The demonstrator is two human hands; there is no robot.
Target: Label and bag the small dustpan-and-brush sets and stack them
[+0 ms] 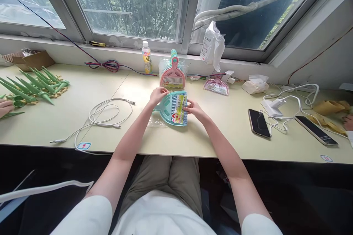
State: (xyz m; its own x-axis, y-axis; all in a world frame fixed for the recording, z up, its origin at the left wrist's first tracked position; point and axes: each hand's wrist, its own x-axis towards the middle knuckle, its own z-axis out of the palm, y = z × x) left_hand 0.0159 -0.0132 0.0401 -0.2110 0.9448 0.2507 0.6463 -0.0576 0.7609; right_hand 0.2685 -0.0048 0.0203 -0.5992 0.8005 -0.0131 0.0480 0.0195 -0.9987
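Note:
A mint-green dustpan (165,112) lies in front of me on the table, its handle to the left. In its pan sits a small brush with blue bristles (173,102), wrapped by a yellow-green printed label (179,109). My left hand (158,96) is closed on the dustpan's upper left edge near the handle. At the right edge, my right hand (194,109) pinches the dustpan and brush beside the label; its thumb and fingertips are partly hidden. Clear plastic wrap (157,121) lies under the handle side.
Behind stands a stack of dustpans with a pink front one (173,75), near a drink bottle (147,58). A pink dustpan set (217,85) lies right of it. White cables (96,114), green cone-shaped pieces (35,84) and phones (259,123) surround me. Other people's hands show at both sides.

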